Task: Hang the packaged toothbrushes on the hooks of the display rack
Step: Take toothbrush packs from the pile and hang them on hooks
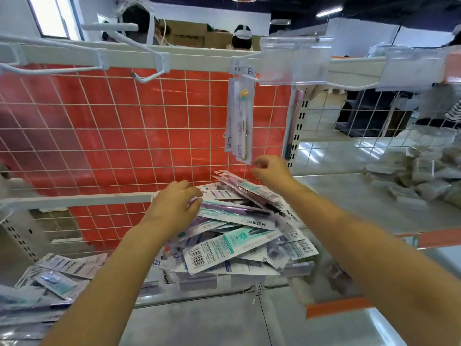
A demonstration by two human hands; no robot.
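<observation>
**Two hands over the toothbrush pile**

While L hand [174,203] rests curled on the heap of packaged toothbrushes [239,236] on the shelf [349,203], R hand [270,171] hovers above w/ fingers bent; can't tell if it pinches anything. A few packs [238,121] hang from one hook [245,59]; approx 3 other hooks bare. Second, smaller pile [57,273] lies at shelf's left edge.

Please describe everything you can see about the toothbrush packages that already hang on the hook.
The hanging toothbrush packages are a small bunch of long, narrow cards, white with clear plastic fronts as it looks. One shows a brush with a yellow and green head. They hang upright from a white wire hook at the top rail of the rack, in front of the white wire grid with the red panel behind. Their lower ends hang free, just above the right hand, which does not clearly touch them.
</observation>
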